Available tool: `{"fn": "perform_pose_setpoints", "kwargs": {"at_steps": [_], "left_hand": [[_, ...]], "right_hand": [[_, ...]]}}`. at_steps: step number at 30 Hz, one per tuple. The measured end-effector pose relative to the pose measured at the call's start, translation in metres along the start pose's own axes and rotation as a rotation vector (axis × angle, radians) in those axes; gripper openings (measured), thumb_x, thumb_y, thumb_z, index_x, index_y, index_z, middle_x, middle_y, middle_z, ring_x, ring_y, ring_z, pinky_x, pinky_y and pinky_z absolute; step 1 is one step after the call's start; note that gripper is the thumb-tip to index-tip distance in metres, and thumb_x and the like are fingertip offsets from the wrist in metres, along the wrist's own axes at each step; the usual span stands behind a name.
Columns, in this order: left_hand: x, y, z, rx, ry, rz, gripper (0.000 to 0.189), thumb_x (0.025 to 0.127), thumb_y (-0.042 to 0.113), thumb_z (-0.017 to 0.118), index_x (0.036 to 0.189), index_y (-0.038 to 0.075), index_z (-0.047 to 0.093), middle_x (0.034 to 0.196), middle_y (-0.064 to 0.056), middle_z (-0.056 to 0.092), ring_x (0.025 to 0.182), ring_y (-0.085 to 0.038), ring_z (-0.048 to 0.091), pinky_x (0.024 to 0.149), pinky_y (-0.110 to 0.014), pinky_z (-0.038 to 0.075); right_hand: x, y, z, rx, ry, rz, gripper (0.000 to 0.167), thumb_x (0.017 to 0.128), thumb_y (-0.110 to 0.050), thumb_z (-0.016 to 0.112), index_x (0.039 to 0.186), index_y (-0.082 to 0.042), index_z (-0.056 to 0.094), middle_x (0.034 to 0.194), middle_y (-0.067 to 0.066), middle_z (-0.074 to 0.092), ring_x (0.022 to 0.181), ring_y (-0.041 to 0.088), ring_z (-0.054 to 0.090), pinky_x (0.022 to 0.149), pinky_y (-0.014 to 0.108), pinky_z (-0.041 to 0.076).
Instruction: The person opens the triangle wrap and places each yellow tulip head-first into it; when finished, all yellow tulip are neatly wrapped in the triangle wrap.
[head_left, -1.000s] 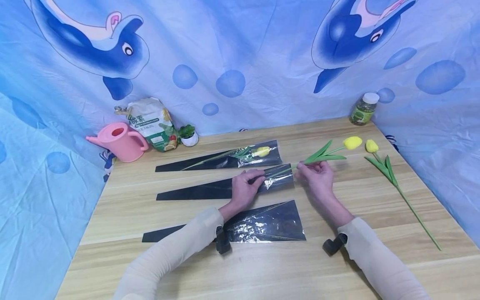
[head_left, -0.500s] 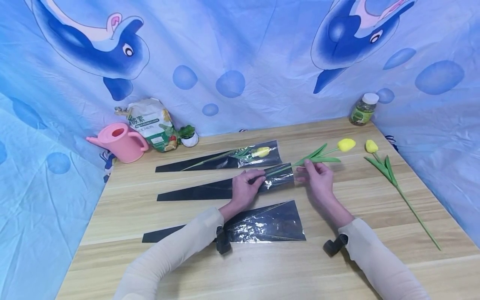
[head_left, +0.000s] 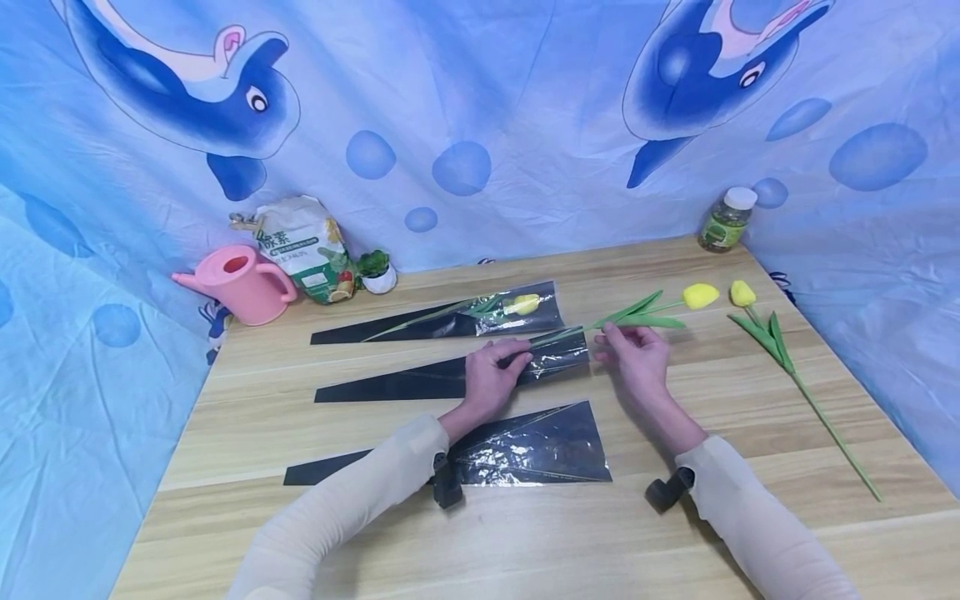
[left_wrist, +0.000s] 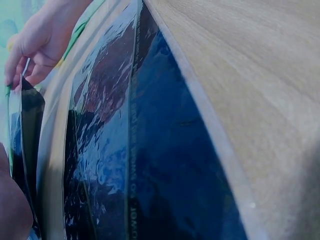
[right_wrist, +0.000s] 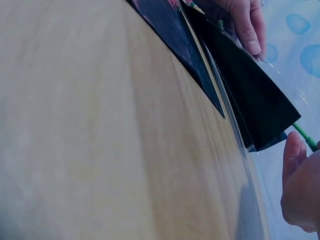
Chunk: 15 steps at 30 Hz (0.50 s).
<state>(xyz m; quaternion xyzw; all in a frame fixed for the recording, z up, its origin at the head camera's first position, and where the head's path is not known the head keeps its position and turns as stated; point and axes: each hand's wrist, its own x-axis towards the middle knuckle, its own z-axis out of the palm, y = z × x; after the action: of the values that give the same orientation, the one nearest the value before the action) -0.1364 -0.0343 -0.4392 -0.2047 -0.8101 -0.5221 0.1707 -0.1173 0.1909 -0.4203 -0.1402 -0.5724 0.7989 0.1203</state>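
Observation:
Across the middle of the table, in the head view, lies a black flower sleeve [head_left: 390,382] with a clear front. My left hand [head_left: 491,377] grips it near its wide end, thumb and fingers at its upper edge. A yellow tulip [head_left: 701,296] with green leaves has its lower stem inside this sleeve, while its bloom and leaves stick out to the right. My right hand [head_left: 637,357] pinches the stem just below the leaves, beside the sleeve's mouth. In the right wrist view the mouth of the black sleeve [right_wrist: 250,85] stands raised and gapes, fingers of my right hand [right_wrist: 302,185] close by.
Behind lies another sleeve [head_left: 420,321] with a yellow tulip [head_left: 522,304] inside. A flat sleeve [head_left: 536,446] lies nearer, partly under the left forearm. A loose tulip [head_left: 813,400] is at right. A pink watering can [head_left: 255,287], bag [head_left: 303,250], potted plant [head_left: 378,273] and jar [head_left: 726,221] stand behind.
The tulip slid left, deeper into the middle sleeve, then came back slightly right. My right fingers shifted along the stem with it. My left hand stayed in place on the sleeve.

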Motion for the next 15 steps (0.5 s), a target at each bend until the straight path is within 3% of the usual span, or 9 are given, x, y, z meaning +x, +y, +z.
{"fn": "perform_pose_setpoints", "kwargs": {"at_steps": [9, 15], "left_hand": [[0.0002, 0.0004, -0.0001, 0.011, -0.003, -0.007, 0.017, 0.08, 0.003, 0.083, 0.097, 0.004, 0.079, 0.101, -0.009, 0.075, 0.101, -0.026, 0.071, 0.107, -0.058, 0.038], [0.0, 0.0012, -0.0009, 0.009, -0.005, -0.006, 0.017, 0.081, 0.004, 0.082, 0.097, 0.004, 0.079, 0.1, -0.008, 0.075, 0.099, -0.026, 0.071, 0.106, -0.059, 0.038]], "right_hand": [[0.001, -0.0008, 0.0037, 0.131, 0.006, 0.093, 0.016, 0.092, -0.004, 0.072, 0.102, -0.001, 0.06, 0.09, 0.008, 0.072, 0.076, 0.015, 0.072, 0.074, 0.029, 0.059], [0.0021, -0.0004, 0.0042, 0.101, -0.002, 0.081, 0.023, 0.092, -0.002, 0.072, 0.107, -0.002, 0.055, 0.085, 0.007, 0.073, 0.071, 0.014, 0.071, 0.07, 0.028, 0.059]]}}
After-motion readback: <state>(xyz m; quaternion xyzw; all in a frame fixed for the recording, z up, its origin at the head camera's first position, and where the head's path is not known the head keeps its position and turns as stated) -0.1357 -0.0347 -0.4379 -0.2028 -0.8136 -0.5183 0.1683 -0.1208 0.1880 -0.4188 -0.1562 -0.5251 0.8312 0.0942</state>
